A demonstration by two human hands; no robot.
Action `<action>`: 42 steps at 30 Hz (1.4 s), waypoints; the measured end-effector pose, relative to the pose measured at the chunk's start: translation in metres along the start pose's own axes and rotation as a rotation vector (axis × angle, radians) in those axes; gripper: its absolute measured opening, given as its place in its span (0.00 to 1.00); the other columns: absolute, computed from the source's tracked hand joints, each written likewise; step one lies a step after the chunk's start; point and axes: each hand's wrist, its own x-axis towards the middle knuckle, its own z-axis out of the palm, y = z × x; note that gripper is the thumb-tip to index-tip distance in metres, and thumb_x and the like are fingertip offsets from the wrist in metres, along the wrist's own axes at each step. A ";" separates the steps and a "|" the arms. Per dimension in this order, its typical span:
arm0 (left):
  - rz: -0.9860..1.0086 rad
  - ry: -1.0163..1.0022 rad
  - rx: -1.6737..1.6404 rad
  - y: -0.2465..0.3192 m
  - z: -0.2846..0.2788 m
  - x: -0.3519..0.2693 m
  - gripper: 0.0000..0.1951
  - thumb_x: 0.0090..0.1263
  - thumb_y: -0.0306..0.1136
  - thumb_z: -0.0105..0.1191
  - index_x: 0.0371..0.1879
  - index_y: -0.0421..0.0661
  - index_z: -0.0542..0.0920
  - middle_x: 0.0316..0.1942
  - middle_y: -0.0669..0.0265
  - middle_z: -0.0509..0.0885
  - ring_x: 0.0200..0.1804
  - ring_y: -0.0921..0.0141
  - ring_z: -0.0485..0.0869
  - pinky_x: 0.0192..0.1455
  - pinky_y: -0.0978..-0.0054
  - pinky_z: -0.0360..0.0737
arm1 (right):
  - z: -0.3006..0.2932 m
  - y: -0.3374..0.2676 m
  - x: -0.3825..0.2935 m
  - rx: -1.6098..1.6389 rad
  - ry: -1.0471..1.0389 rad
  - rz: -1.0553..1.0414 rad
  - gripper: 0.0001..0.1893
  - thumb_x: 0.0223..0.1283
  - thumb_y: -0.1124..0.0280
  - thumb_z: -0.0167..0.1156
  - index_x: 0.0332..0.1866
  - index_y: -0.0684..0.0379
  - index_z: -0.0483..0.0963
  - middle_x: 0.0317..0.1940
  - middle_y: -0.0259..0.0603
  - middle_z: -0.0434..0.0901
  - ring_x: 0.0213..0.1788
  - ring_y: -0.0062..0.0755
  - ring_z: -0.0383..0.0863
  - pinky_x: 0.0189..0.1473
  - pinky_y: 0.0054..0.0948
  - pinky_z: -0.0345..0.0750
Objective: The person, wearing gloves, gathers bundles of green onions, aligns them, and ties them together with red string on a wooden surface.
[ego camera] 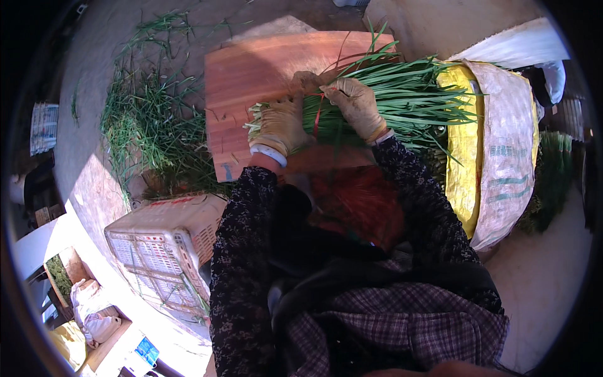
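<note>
A bundle of long green garlic chives lies across a reddish wooden board, its pale cut ends to the left and its leaves to the right. My left hand, in a tan glove, presses around the bundle near the cut ends. A red tie crosses the chives just right of that hand. My right hand, gloved too, pinches the upper end of the tie between thumb and fingers. Whether the tie is knotted cannot be made out.
Loose green leaves are heaped on the ground left of the board. A plastic crate stands at the lower left. On the right, a yellow-lined woven sack sits beside the leaf tips. More green bunches lie beyond it.
</note>
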 end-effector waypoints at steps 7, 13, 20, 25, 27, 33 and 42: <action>-0.032 -0.118 0.015 0.003 -0.009 0.002 0.53 0.38 0.52 0.74 0.66 0.46 0.61 0.58 0.44 0.74 0.61 0.46 0.74 0.60 0.46 0.71 | -0.023 -0.038 -0.043 -0.804 -0.293 -0.191 0.14 0.53 0.71 0.65 0.47 0.51 0.82 0.38 0.35 0.81 0.41 0.36 0.79 0.45 0.36 0.74; -0.031 -0.116 0.051 0.003 -0.012 0.002 0.56 0.37 0.53 0.75 0.68 0.46 0.59 0.61 0.43 0.72 0.63 0.45 0.71 0.65 0.48 0.68 | -0.028 -0.024 -0.019 -0.838 -0.203 -0.391 0.13 0.51 0.68 0.65 0.44 0.50 0.82 0.51 0.30 0.79 0.54 0.36 0.76 0.56 0.35 0.71; -0.014 -0.176 -0.068 -0.004 -0.013 0.009 0.56 0.38 0.51 0.75 0.69 0.45 0.58 0.60 0.42 0.73 0.64 0.48 0.72 0.66 0.56 0.69 | -0.059 -0.016 -0.067 -0.935 -0.189 -0.191 0.07 0.50 0.69 0.64 0.37 0.51 0.80 0.51 0.33 0.79 0.56 0.39 0.74 0.57 0.40 0.70; 0.123 -0.424 -0.219 -0.019 -0.030 0.024 0.51 0.43 0.53 0.73 0.66 0.40 0.65 0.56 0.44 0.77 0.63 0.52 0.75 0.66 0.62 0.70 | -0.054 -0.077 -0.092 -0.738 -0.107 -0.050 0.19 0.53 0.66 0.65 0.52 0.47 0.78 0.46 0.35 0.80 0.44 0.38 0.79 0.45 0.36 0.76; 0.065 -0.445 -0.499 -0.029 -0.030 0.047 0.48 0.48 0.56 0.70 0.65 0.37 0.66 0.56 0.45 0.78 0.63 0.52 0.75 0.66 0.63 0.70 | -0.021 -0.073 -0.131 -0.244 -0.413 0.066 0.17 0.61 0.62 0.64 0.55 0.47 0.77 0.42 0.37 0.82 0.42 0.37 0.82 0.42 0.31 0.77; 0.009 -0.073 -0.144 0.005 0.017 0.054 0.39 0.68 0.68 0.41 0.71 0.54 0.65 0.65 0.42 0.70 0.72 0.48 0.60 0.70 0.55 0.65 | 0.025 0.002 -0.117 0.993 -0.291 0.987 0.32 0.70 0.51 0.55 0.68 0.66 0.61 0.61 0.52 0.73 0.60 0.43 0.76 0.60 0.38 0.73; 0.189 -0.059 -0.604 -0.001 -0.003 -0.026 0.40 0.53 0.61 0.64 0.60 0.46 0.75 0.50 0.50 0.83 0.55 0.53 0.81 0.58 0.61 0.76 | 0.026 0.003 -0.146 0.606 -0.325 0.288 0.24 0.75 0.60 0.47 0.68 0.65 0.62 0.66 0.47 0.68 0.64 0.35 0.71 0.65 0.31 0.70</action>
